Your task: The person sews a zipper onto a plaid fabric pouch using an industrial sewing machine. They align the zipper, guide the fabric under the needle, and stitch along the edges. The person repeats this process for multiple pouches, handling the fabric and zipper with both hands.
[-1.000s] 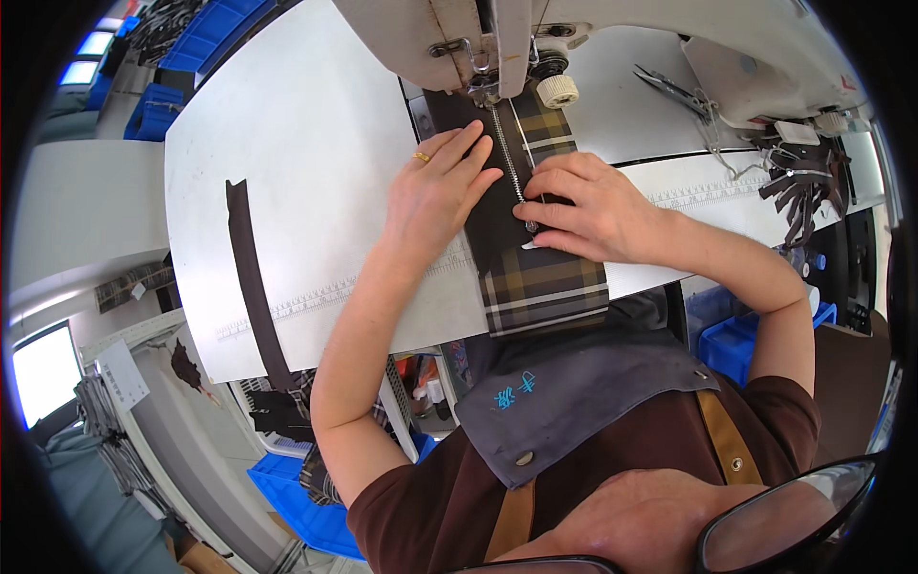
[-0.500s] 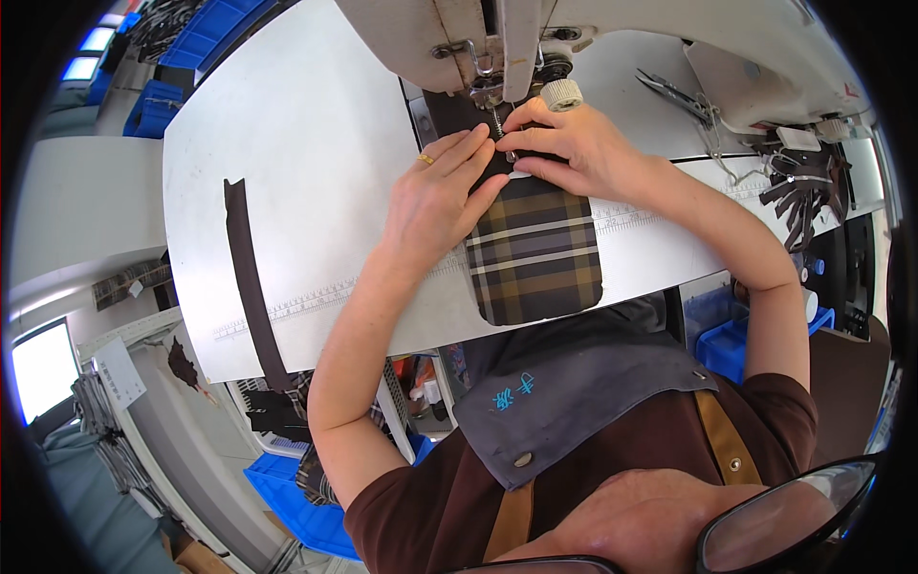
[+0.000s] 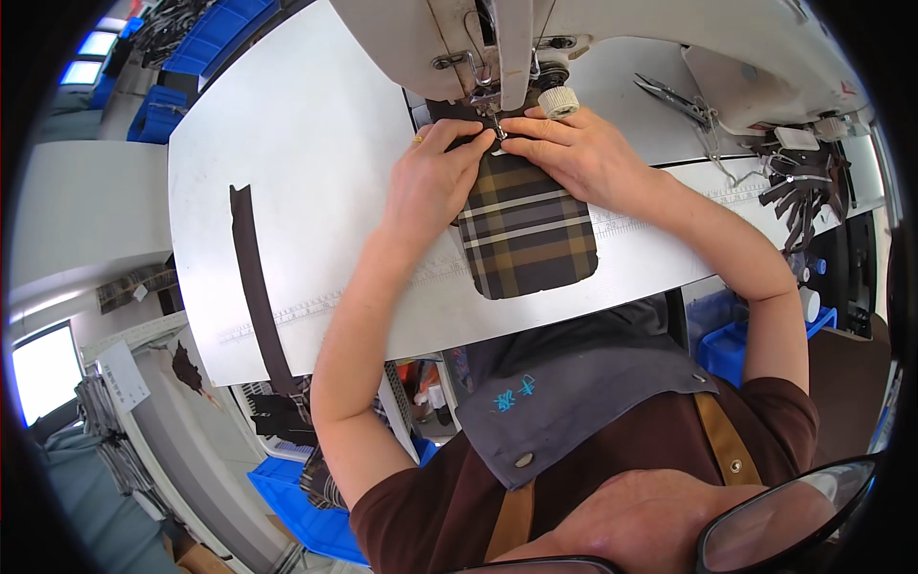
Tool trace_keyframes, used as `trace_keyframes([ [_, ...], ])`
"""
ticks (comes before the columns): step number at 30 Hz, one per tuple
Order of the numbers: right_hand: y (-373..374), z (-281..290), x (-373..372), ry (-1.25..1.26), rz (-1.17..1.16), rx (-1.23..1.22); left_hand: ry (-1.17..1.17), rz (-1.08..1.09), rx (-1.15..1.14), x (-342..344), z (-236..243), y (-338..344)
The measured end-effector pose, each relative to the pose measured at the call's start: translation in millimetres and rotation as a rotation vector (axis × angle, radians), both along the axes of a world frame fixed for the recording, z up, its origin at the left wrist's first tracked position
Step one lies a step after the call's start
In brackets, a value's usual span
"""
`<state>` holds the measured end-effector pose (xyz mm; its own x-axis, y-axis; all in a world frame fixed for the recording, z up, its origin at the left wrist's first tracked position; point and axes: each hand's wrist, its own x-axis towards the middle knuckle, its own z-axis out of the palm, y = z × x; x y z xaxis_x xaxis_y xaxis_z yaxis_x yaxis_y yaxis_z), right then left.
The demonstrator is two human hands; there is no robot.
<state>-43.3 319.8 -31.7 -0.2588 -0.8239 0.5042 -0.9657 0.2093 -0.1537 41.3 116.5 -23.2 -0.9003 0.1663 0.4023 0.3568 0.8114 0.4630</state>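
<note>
A plaid fabric piece (image 3: pixel 526 244), dark with olive and white stripes and a dark upper part, lies under the sewing machine's presser foot (image 3: pixel 486 101). A short length of metal zipper (image 3: pixel 498 129) shows just in front of the foot. My left hand (image 3: pixel 428 182) has its fingers bent and together on the fabric left of the zipper, tips close to the foot. My right hand (image 3: pixel 588 163) grips at the zipper's near end from the right, fingers together below the white knob (image 3: pixel 558 101). The fingertips partly hide the zipper.
A dark strip (image 3: pixel 256 287) lies on the white ruled table (image 3: pixel 287 115) at left. Metal snips (image 3: pixel 669 94) and a bundle of dark strips (image 3: pixel 798 196) are at right. Blue bins (image 3: pixel 292 512) stand below and at the upper left (image 3: pixel 158 115).
The fabric has moved away from me under the foot, shortening the visible zipper. My right hand has moved forward along with it; my left fingers have bent and drawn closer to the zipper.
</note>
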Motion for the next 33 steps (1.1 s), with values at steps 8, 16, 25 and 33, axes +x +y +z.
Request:
trace_keyframes([
  [8, 0, -1, -5, 0.020, 0.000, -0.021, 0.051, 0.006, -0.015, -2, 0, 3],
  [16, -1, 28, -24, -1.607, -0.174, -0.236, 0.063, 0.011, 0.126, -7, -8, 1],
  [25, -10, 14, -34, -1.808, 0.081, -0.343, 0.052, 0.013, 0.021, -11, -1, 1],
  [33, -22, 3, -14, -0.114, 0.030, -0.175, 0.047, -0.028, 0.076, -8, -3, -6],
])
